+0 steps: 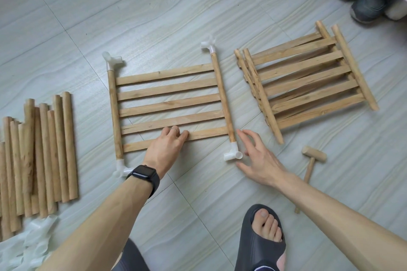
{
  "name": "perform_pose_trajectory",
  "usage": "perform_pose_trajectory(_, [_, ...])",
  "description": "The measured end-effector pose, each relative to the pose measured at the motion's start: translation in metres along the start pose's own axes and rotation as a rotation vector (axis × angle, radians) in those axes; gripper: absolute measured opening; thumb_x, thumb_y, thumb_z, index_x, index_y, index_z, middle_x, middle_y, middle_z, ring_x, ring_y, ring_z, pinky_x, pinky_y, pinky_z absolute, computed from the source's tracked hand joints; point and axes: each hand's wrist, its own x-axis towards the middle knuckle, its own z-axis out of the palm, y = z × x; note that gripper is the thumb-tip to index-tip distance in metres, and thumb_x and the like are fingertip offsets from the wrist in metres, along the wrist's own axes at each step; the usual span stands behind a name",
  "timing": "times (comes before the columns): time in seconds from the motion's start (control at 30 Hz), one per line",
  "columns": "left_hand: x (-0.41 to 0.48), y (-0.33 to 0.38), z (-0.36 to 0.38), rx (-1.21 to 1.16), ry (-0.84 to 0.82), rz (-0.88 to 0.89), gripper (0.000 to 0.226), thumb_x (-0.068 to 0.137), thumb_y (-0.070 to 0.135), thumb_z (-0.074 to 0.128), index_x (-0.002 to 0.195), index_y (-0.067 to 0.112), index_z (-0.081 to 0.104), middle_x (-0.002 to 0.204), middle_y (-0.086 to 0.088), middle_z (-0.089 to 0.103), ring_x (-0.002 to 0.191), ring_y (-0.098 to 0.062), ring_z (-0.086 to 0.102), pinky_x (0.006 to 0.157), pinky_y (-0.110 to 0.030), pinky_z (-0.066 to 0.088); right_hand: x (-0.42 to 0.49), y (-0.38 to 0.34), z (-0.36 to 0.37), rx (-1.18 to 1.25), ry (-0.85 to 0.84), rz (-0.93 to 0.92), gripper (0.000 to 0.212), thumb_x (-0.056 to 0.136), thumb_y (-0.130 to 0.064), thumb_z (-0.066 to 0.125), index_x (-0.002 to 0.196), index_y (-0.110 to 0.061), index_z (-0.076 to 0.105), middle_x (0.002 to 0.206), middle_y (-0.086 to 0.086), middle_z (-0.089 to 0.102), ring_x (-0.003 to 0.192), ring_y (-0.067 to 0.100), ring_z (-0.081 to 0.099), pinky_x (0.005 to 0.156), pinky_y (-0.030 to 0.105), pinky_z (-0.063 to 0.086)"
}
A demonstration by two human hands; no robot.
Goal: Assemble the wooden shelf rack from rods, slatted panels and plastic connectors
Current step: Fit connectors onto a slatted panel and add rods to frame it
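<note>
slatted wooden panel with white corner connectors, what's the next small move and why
Probably fetch a round wooden rod from the pile at left and seat it in a white plastic connector: the slatted wooden panel already carries connectors on all four corners, and the left hand and right hand grip nothing.

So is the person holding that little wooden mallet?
No, the mallet lies on the floor, apart from the open right hand.

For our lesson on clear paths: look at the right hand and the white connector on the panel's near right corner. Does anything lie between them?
Nothing visible does. The right hand is open just beside the white connector, with no object between them; the mallet lies to its right, out of the way.
</note>
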Motion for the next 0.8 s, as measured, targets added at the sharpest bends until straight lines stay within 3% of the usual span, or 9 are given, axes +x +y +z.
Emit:
perform_pose_trajectory(0.1, [0.000,-0.003,0.000,0.002,-0.012,0.015,0.041,0.099,0.003,0.039,0.138,0.018,0.043,0.126,-0.005,0.046,0.112,-0.026,0.044,0.058,-0.034,0.044,0.016,0.003,-0.017,-0.196,-0.100,-0.104,0.108,0.085,-0.045,0.075,0.156,-0.052,-0.006,0.164,-0.001,0.012,0.130,0.028,0.050,0.098,0.043,0.051])
perform_pose_trajectory(0.2, [-0.002,-0.005,0.000,0.004,-0.020,0.024,0.040,0.101,0.006,0.039,0.138,0.019,0.044,0.126,-0.004,0.046,0.115,-0.025,0.043,0.058,-0.034,0.044,0.034,-0.003,-0.022,-0.374,-0.186,-0.162,0.118,0.077,-0.062,0.073,0.157,-0.046,-0.012,0.167,0.007,0.003,0.139,0.029,0.038,0.108,0.042,0.043])
perform_pose_trajectory(0.3, [-0.005,-0.007,0.002,0.015,-0.020,0.041,0.040,0.101,0.009,0.039,0.139,0.021,0.044,0.126,-0.003,0.046,0.115,-0.024,0.043,0.057,-0.033,0.039,0.043,-0.007,-0.019,-0.473,-0.245,-0.182,0.123,0.070,-0.072,0.071,0.160,-0.031,-0.003,0.164,0.014,0.004,0.145,0.032,0.028,0.115,0.042,0.037])
perform_pose_trajectory(0.4, [-0.005,-0.009,0.003,0.001,-0.012,0.057,0.040,0.102,0.008,0.040,0.141,0.018,0.044,0.127,-0.005,0.048,0.115,-0.026,0.044,0.057,-0.033,0.039,0.043,-0.007,-0.020,-0.439,-0.230,-0.223,0.113,0.069,-0.072,0.070,0.156,-0.027,0.012,0.149,0.009,0.020,0.133,0.029,0.038,0.104,0.039,0.046])
perform_pose_trajectory(0.53, [-0.004,-0.010,0.003,-0.006,-0.008,0.072,0.039,0.103,0.012,0.037,0.141,0.016,0.044,0.128,-0.006,0.047,0.116,-0.026,0.044,0.059,-0.034,0.043,0.046,-0.012,-0.025,-0.359,-0.251,-0.228,0.096,0.071,-0.063,0.070,0.147,-0.027,0.023,0.122,0.001,0.027,0.107,0.022,0.045,0.087,0.037,0.052])
perform_pose_trajectory(0.63, [-0.006,-0.013,0.006,0.017,0.000,0.088,0.042,0.103,0.010,0.036,0.144,0.018,0.042,0.132,-0.005,0.046,0.117,-0.026,0.043,0.065,-0.035,0.043,0.050,-0.015,-0.030,-0.400,-0.232,-0.252,0.072,0.080,-0.048,0.067,0.142,-0.029,0.035,0.113,0.000,0.034,0.104,0.022,0.049,0.089,0.035,0.050])
perform_pose_trajectory(0.73, [-0.009,-0.018,0.010,0.033,0.003,0.096,0.047,0.102,0.007,0.035,0.147,0.022,0.038,0.138,-0.005,0.043,0.119,-0.027,0.041,0.091,-0.040,0.045,0.050,-0.019,-0.029,-0.527,-0.289,-0.261,0.090,0.070,-0.039,0.073,0.147,-0.030,0.027,0.114,0.001,0.034,0.104,0.020,0.043,0.094,0.030,0.043])
perform_pose_trajectory(0.8, [-0.008,-0.022,0.011,0.037,0.008,0.109,0.047,0.103,0.007,0.035,0.147,0.022,0.038,0.137,-0.005,0.043,0.117,-0.028,0.042,0.094,-0.042,0.045,0.045,-0.018,-0.026,-0.582,-0.324,-0.262,0.109,0.064,-0.028,0.072,0.155,-0.030,0.012,0.122,0.003,0.031,0.111,0.022,0.042,0.097,0.030,0.042])
